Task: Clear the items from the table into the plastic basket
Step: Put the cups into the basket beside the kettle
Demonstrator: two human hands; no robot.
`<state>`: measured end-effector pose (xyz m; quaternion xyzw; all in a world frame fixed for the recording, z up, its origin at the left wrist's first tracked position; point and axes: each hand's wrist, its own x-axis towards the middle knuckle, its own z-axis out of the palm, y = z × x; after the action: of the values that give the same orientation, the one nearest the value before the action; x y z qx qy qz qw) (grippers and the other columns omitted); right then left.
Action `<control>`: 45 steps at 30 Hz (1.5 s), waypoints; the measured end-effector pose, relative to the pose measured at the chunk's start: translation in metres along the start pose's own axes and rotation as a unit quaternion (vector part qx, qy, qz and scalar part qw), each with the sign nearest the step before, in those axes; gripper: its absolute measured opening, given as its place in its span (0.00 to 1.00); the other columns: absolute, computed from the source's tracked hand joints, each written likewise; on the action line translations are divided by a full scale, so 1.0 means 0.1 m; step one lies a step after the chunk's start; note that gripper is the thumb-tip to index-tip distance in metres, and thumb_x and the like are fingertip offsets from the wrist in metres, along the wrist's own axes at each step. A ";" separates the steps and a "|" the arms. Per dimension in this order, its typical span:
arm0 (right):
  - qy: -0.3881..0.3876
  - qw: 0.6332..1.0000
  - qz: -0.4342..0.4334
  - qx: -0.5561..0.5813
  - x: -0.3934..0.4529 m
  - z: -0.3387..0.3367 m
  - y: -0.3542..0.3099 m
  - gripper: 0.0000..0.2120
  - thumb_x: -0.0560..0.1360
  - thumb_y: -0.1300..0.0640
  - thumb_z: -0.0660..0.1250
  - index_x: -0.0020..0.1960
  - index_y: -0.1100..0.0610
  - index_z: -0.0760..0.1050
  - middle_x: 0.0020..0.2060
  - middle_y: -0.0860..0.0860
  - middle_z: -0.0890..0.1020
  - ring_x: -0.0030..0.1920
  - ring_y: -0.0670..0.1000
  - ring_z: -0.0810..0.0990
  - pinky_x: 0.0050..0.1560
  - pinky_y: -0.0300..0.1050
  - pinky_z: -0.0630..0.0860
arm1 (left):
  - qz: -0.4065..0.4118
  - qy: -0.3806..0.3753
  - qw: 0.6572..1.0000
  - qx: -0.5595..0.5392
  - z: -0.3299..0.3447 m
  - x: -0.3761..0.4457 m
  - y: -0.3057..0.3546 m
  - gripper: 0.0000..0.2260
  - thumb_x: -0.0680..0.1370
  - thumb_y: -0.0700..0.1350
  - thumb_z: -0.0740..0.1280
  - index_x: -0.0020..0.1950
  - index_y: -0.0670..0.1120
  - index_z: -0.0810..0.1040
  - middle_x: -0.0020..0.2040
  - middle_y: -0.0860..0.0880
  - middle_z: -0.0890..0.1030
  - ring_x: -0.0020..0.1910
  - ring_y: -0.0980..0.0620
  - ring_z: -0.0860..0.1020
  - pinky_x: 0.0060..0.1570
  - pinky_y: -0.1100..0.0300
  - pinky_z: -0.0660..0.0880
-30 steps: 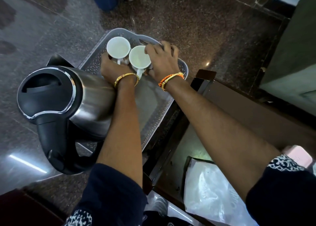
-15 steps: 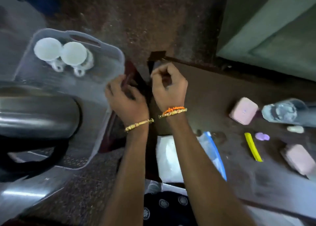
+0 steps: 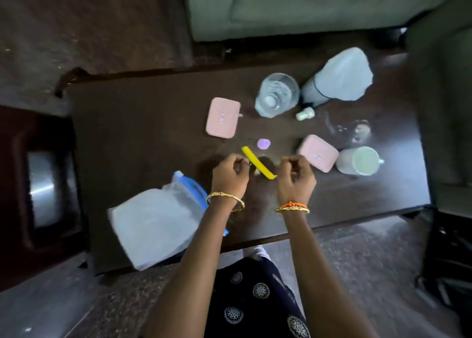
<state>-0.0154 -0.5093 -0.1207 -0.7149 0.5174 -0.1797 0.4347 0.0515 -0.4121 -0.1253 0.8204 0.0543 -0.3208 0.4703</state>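
My left hand (image 3: 229, 178) and my right hand (image 3: 296, 178) hover low over the dark wooden table (image 3: 143, 123), fingers curled in, nothing held. A yellow strip (image 3: 258, 165) lies between them, its left edge next to my left fingertips. Beyond it are a small purple cap (image 3: 263, 143), two pink cases (image 3: 222, 117) (image 3: 318, 152), a white cup (image 3: 358, 160), a clear water bottle (image 3: 277, 95) and a tiny white bottle (image 3: 305, 113). A white zip bag with a blue edge (image 3: 158, 222) overhangs the near left corner. The plastic basket cannot be made out.
A white cloth-covered mesh bottle (image 3: 342, 76) stands at the back right, with a dark blurred object (image 3: 350, 130) in front of it. A green sofa (image 3: 306, 5) lies beyond the table. At the left edge a shiny grey shape (image 3: 43, 189) sits in a dark frame.
The view has swung right, from the basket with the two cups and kettle to the table. Both hands have left the basket and now sit over the yellow strip.
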 end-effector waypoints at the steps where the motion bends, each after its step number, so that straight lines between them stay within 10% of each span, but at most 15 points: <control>1: 0.037 0.999 0.012 -0.009 0.13 -0.14 0.09 0.05 0.71 0.66 0.62 0.41 0.61 0.77 0.34 0.59 0.81 0.31 0.45 0.76 0.36 0.42 0.72 | 0.003 -0.016 1.000 0.007 0.16 -0.01 0.07 0.06 0.76 0.41 0.65 0.46 0.40 0.80 0.43 0.40 0.84 0.43 0.42 0.82 0.49 0.50 0.78; 6: 0.184 0.978 0.094 -0.030 0.82 -0.81 0.46 0.16 0.69 0.72 0.60 0.56 0.65 0.75 0.53 0.65 0.75 0.49 0.61 0.77 0.48 0.41 0.73 | 0.038 -0.117 0.991 0.048 1.09 -0.12 0.47 0.04 0.75 0.40 0.66 0.46 0.42 0.80 0.44 0.39 0.84 0.46 0.41 0.82 0.49 0.52 0.78; 11: 0.123 0.982 0.102 -0.101 1.29 -1.21 0.75 0.26 0.66 0.75 0.56 0.62 0.62 0.73 0.61 0.64 0.68 0.56 0.59 0.74 0.55 0.38 0.70 | 0.108 -0.180 0.969 0.132 1.76 -0.18 0.78 0.08 0.76 0.45 0.64 0.52 0.45 0.79 0.47 0.43 0.84 0.49 0.43 0.81 0.50 0.54 0.77; 21: -0.044 0.986 0.084 -0.134 1.54 -1.48 1.10 0.09 0.73 0.64 0.60 0.48 0.58 0.78 0.42 0.56 0.82 0.42 0.55 0.77 0.40 0.40 0.68 | 0.127 -0.108 0.950 0.264 2.26 -0.30 0.87 0.10 0.78 0.42 0.62 0.57 0.42 0.68 0.51 0.37 0.82 0.50 0.36 0.80 0.43 0.48 0.75; 26: -0.048 0.987 0.080 -0.128 1.33 -1.57 1.11 0.18 0.71 0.65 0.64 0.28 0.48 0.64 0.23 0.42 0.69 0.27 0.43 0.69 0.29 0.37 0.60 | 0.038 -0.143 0.973 0.175 2.17 -0.20 0.86 0.12 0.74 0.37 0.62 0.56 0.41 0.64 0.49 0.35 0.81 0.44 0.33 0.81 0.46 0.44 0.79; 34: -0.040 0.992 0.077 -0.087 0.85 -1.55 0.87 0.16 0.64 0.60 0.58 0.40 0.63 0.83 0.25 0.51 0.74 0.29 0.49 0.70 0.28 0.22 0.64 | -0.033 -0.247 0.961 0.118 1.51 -0.22 0.71 0.19 0.73 0.40 0.65 0.62 0.53 0.76 0.41 0.46 0.84 0.33 0.50 0.85 0.34 0.59 0.82; 45: -0.337 0.933 0.102 0.066 0.04 -0.51 0.14 0.14 0.66 0.61 0.62 0.22 0.53 0.72 0.18 0.43 0.71 0.25 0.38 0.71 0.31 0.31 0.71 | -0.167 -0.189 0.954 -0.163 -0.31 -0.28 0.13 0.10 0.74 0.44 0.69 0.54 0.55 0.80 0.47 0.52 0.83 0.47 0.52 0.80 0.55 0.56 0.78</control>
<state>-0.0587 -0.5362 -0.1045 -0.6463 0.3972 0.0835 0.6462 0.0497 -0.3881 -0.0890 0.6358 0.1523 -0.5307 0.5393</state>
